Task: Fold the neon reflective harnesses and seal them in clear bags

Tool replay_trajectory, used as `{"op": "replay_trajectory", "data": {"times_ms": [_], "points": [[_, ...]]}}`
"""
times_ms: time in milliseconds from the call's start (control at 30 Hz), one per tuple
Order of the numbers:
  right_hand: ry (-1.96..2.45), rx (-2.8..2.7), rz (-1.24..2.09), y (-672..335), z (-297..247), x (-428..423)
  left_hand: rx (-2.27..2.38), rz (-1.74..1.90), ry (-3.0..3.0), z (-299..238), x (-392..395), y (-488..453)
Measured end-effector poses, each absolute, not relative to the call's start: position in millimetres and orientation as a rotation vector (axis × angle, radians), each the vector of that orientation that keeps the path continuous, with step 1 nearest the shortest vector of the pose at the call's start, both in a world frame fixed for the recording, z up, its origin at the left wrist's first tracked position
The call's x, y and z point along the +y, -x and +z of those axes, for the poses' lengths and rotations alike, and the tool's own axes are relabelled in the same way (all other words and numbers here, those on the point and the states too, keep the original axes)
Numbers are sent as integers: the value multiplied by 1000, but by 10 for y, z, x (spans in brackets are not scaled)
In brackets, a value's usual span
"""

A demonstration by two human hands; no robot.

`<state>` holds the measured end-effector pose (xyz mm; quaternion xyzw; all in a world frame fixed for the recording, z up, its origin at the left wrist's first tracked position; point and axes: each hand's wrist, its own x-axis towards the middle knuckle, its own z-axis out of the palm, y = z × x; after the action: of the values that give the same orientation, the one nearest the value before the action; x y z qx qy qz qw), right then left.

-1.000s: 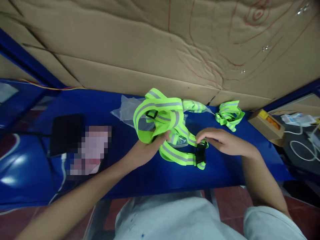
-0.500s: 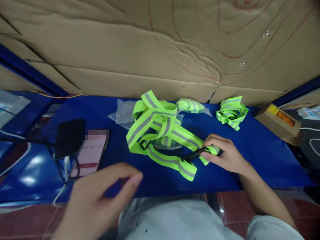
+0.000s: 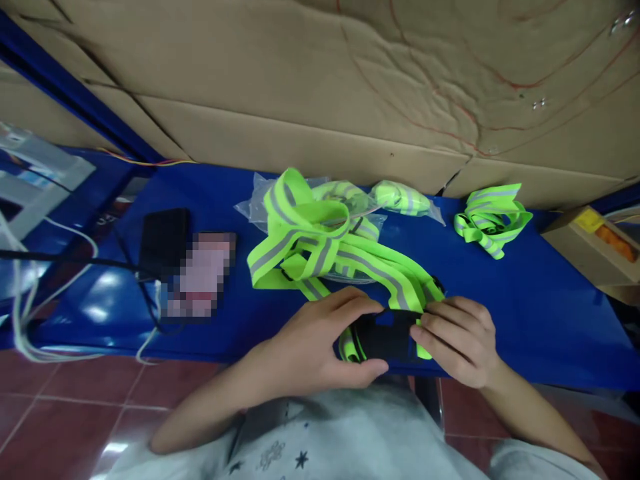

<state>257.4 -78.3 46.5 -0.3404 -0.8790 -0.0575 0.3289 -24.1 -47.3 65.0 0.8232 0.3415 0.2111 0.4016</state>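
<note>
Neon-green straps with a grey reflective stripe make up a reflective harness [image 3: 295,233], looped in a loose heap on the blue table. At its near end is a wide black buckle [image 3: 385,339], close to the table's front edge. My left hand [image 3: 320,340] is closed round the left part of the buckle, thumb below and fingers above. My right hand [image 3: 463,337] pinches the buckle's right end, where green strap comes out beside the fingers. The buckle's two ends are partly hidden by my fingers.
Behind the harness lie clear plastic bags, one a packed bundle [image 3: 403,199]. A second green strap bundle [image 3: 493,220] lies to the right, near a cardboard box [image 3: 595,247]. At left are a phone [image 3: 203,273], a black flat device [image 3: 163,240] and cables. A cardboard wall [image 3: 300,80] stands behind.
My left hand has come in from the lower left and taken hold of the buckle. My right hand has drawn the buckle slightly nearer the front edge. The view has shifted a little.
</note>
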Motion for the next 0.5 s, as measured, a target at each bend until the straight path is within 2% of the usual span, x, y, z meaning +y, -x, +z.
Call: {"op": "replay_trajectory", "data": {"times_ms": [167,500], "points": [[689,-2312,-525,-2448,584,-675,861,727,-2210,557,-554,140],[853,-2442,-488,-2361,427,-665,936,865,-2347,394,-614,-34]]}}
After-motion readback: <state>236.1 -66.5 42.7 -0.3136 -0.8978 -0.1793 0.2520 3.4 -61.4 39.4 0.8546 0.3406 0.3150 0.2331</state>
